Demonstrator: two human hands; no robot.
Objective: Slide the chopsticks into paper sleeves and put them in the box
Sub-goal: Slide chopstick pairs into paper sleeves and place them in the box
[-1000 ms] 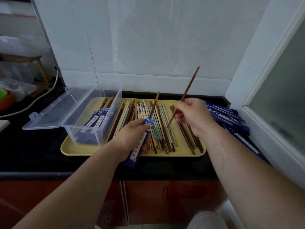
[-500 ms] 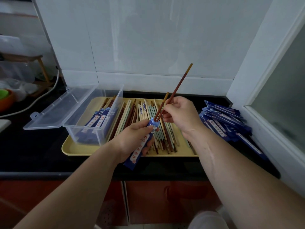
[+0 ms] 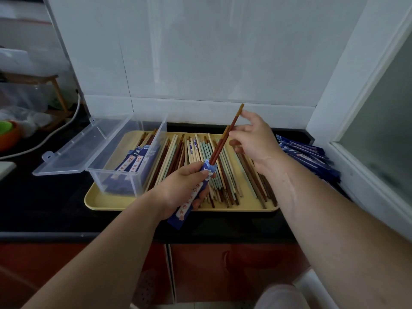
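While the black counter carries everything, the work sits on the yellow tray, with the clear box on its left end. The box's lid is swung open over the counter. A few sleeved pairs lie inside the box. Loose chopsticks cover the rest of the tray, and spare blue sleeves are heaped just beside its right edge.

The left hand grips a blue paper sleeve above the tray's front edge, fingers curled round it. The right hand is open with its fingers spread by the upper ends of a reddish-brown pair. I cannot tell whether a fingertip touches them.

That pair stands tilted in the sleeve's mouth with most of its length outside and one stick higher than the other. As I judge it, the risks lie in that shallow seating:

- **Toppling:** with only the sleeve's mouth holding them, the sticks could tip out and fall among the loose ones.
- **Tearing:** pushing the uneven tops could drive one tip crooked and crease or split the paper.
- **Squeezing:** too tight a grip could pinch the sleeve flat and jam the slide.
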